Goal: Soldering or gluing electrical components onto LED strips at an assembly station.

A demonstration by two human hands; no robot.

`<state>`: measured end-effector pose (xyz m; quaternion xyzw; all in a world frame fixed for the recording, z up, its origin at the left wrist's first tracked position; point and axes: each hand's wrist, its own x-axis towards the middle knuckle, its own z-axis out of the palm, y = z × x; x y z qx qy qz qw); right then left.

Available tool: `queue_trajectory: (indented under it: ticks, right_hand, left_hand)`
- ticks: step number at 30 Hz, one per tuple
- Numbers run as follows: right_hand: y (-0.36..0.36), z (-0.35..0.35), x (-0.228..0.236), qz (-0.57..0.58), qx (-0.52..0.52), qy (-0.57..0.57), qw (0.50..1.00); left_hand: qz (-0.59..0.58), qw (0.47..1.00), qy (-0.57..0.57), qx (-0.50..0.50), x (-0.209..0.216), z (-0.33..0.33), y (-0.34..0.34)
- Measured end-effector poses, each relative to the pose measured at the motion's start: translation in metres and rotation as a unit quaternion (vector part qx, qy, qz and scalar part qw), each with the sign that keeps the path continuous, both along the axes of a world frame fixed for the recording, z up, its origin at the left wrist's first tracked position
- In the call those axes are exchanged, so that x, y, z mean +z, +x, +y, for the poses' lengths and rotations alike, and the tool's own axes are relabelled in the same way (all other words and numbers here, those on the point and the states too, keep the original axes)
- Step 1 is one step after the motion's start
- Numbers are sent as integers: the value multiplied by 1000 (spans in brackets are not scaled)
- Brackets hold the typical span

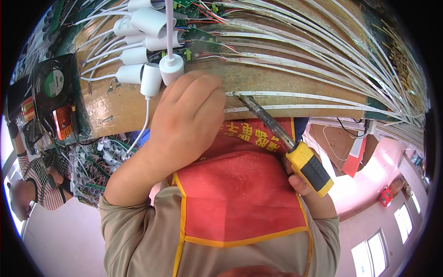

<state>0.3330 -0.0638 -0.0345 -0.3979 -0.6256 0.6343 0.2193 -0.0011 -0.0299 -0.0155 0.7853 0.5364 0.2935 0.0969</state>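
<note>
My left hand is closed at the near edge of the bench, its fingertips bent down. Whatever it pinches is hidden under the fingers. Beside it are two white lamp sockets, one socket with its cord hanging down past my wrist and another socket with its cord running up. My right hand is wrapped round the yellow and black handle of a soldering iron. The iron slants up to the left, its dark tip at the end of a white LED strip, close to my left fingers.
More white sockets lie on the board at the left, wired to green circuit boards. Several LED strips fan to the right. A black fan stands at the far left. Beyond, a person sits near piled sockets.
</note>
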Motion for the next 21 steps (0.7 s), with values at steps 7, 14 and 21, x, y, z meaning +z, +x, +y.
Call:
queue_trajectory:
  ticks: [7, 14, 21]
  right_hand:
    - [-2, 2, 1, 2, 2, -21, 1000]
    - [2, -5, -6, 2, -3, -17, 1000]
    - [7, -4, -12, 5, 15, 27, 1000]
  left_hand:
    - [-2, 1000, -1, -7, -1, 1, -1]
    - [-5, 1000, -8, -13, -1, 1, -2]
    - [3, 1000, -13, -7, 0, 0, -1]
